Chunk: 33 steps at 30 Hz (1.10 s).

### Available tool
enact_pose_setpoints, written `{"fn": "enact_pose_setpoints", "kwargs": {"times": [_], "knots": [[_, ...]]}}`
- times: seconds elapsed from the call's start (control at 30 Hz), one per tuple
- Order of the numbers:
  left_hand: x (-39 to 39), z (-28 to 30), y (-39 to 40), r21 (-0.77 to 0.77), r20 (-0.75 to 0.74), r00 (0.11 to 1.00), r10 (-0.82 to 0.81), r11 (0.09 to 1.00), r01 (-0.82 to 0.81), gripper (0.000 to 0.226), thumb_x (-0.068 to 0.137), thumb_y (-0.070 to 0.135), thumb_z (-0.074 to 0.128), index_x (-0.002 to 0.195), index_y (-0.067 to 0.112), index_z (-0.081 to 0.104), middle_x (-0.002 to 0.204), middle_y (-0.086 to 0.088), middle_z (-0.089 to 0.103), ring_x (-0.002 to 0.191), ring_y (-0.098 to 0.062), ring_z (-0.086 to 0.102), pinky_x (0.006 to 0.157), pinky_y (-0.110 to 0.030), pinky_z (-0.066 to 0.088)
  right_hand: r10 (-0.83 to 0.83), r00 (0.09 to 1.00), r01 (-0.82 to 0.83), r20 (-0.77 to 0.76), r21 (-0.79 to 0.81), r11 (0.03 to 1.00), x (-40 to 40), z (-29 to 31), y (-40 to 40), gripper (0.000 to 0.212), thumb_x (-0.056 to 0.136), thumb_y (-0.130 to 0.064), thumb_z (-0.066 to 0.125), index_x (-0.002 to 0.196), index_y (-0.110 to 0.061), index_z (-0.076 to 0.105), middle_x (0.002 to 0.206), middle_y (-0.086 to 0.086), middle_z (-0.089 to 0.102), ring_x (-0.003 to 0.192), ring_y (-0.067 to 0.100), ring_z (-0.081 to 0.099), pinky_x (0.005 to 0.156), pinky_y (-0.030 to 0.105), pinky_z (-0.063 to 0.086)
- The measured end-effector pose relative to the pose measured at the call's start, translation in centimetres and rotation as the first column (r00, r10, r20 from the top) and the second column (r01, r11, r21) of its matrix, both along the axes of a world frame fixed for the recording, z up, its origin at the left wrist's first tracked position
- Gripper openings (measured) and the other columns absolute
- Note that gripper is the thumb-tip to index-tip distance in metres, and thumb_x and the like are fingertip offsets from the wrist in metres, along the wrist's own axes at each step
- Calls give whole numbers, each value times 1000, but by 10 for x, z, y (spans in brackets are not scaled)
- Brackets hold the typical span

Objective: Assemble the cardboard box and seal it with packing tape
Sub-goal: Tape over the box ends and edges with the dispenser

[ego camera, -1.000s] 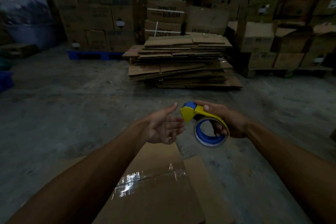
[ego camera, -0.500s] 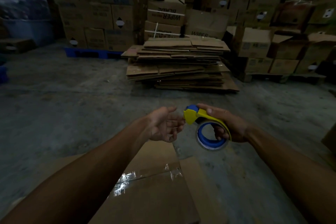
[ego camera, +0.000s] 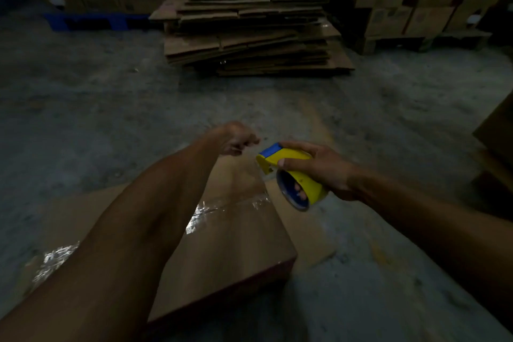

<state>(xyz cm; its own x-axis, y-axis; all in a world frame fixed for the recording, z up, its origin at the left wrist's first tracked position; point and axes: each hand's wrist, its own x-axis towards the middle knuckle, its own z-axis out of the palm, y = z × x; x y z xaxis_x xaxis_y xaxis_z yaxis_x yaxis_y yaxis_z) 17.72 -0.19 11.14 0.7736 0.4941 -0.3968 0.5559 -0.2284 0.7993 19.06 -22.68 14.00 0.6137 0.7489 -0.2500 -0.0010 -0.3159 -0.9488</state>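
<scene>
Risking tape folding onto itself: right hand (ego camera: 319, 168) gripping tape dispenser (ego camera: 288, 175), left hand (ego camera: 236, 137) pinching closed, apparently on the tape end, above cardboard box (ego camera: 236, 236).

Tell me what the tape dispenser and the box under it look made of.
Tape dispenser: looks like moulded plastic, smooth yellow shell with a blue cap and blue roll core. Box: brown corrugated cardboard, matte, with a glossy clear tape strip glinting across its seam.
</scene>
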Motion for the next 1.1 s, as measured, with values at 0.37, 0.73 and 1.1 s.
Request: {"fn": "enact_pose_setpoints", "kwargs": {"times": [0.37,0.73,1.1], "knots": [[11,-95,28,403,254,953,-165,914,51,15,93,7,56,78,11,56,69,-8,54,59,-10,44,53,-22,36,-235,963,232,-134,-37,972,-35,-54,33,55,77,-22,78,127,-33,58,99,18,67,43,19,61,45,29,53],[27,-112,52,446,80,976,-203,883,147,11,93,13,55,87,8,63,91,-22,64,81,-21,52,70,-30,42,-235,949,231,-212,-42,972,-27,-68,55,59,77,-20,79,131,-32,56,113,24,63,57,30,62,51,40,56],[17,-113,62,558,14,994,-105,826,80,42,92,28,56,129,8,54,130,-17,58,120,-34,54,103,-36,40,-225,937,220,-268,-51,974,-24,-75,58,61,78,-16,77,133,-26,52,92,24,61,47,28,58,47,34,52]]}}
